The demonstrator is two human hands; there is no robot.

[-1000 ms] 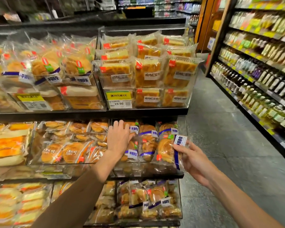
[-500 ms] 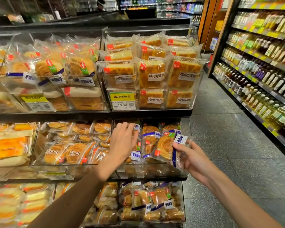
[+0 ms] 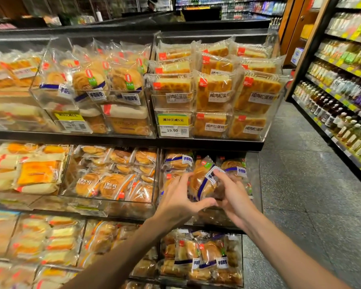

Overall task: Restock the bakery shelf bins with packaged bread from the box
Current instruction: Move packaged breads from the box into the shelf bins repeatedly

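Holding bread packet between left hand, right hand.

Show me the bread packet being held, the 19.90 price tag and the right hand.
bread packet (image 3: 197, 180), head view, on the bun left of the blue stripe.
price tag (image 3: 172, 130), head view, on the printed 19.90.
right hand (image 3: 234, 198), head view, middle of the hand.

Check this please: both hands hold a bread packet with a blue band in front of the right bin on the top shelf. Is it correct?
Not quite. The left hand and the right hand do hold the bread packet with a blue band in front of a right bin, but on the middle shelf, below the bin with the 19.90 price tag. The head view shows this.
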